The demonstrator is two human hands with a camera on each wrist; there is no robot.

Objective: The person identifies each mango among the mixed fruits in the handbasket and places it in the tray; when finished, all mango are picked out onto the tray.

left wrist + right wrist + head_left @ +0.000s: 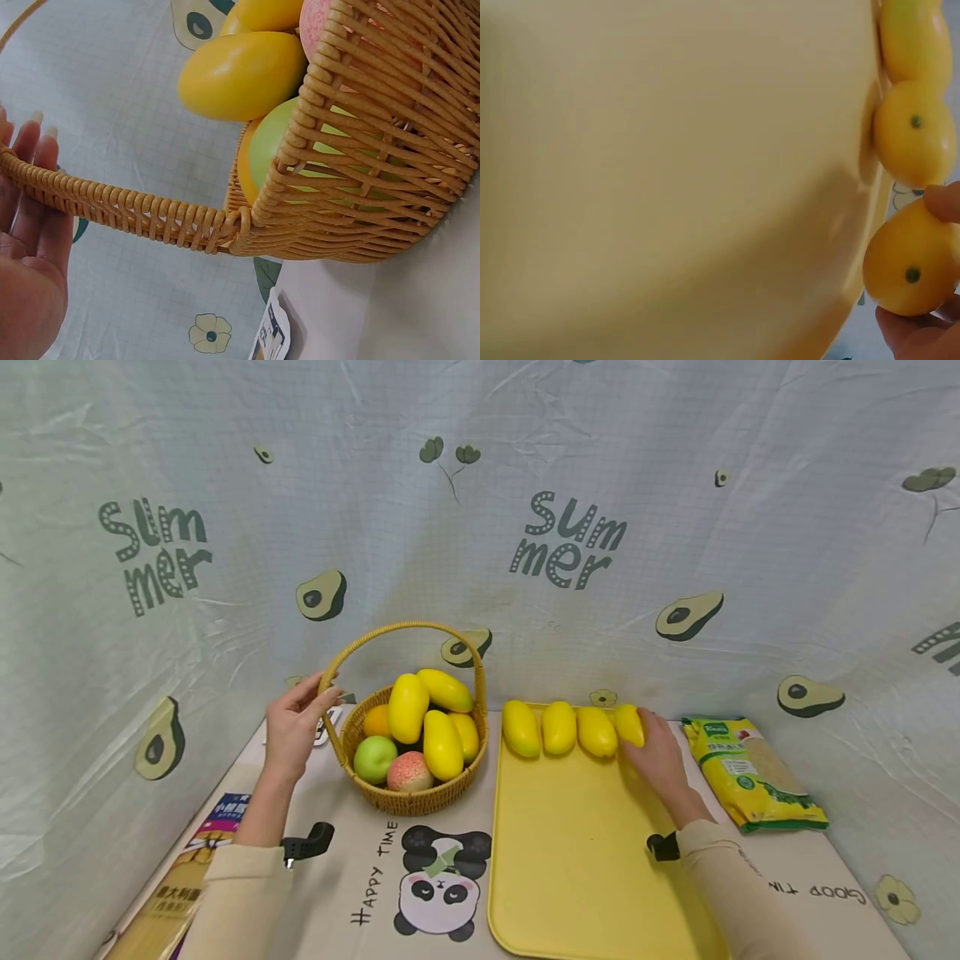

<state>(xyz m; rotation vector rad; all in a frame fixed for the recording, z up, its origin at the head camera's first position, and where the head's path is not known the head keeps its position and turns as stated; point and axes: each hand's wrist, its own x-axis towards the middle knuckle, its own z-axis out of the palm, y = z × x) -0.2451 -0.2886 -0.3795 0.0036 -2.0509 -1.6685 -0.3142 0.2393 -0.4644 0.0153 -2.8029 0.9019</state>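
Observation:
A wicker basket (pixel 408 802) with a tall hoop handle holds several yellow mangoes (pixel 443 745), a green apple (pixel 375 759), a peach (pixel 409 772) and an orange fruit (pixel 377 721). My left hand (pixel 291 731) grips the left side of the handle; in the left wrist view its fingers (pixel 46 154) lie behind the wicker. At the far right corner of the yellow tray (pixel 585 843), my right hand (pixel 660 764) holds a mango (pixel 911 262) between thumb and fingers. Three other mangoes (pixel 558 728) stand side by side along the tray's far edge, left of it.
Right of the tray lies a yellow-green food packet (pixel 753 774). A long pasta packet (pixel 176 893) lies at the table's left edge. Behind the basket's left side is a small white packet (pixel 327 724), partly hidden. A printed curtain (pixel 480 527) hangs behind and beside the table.

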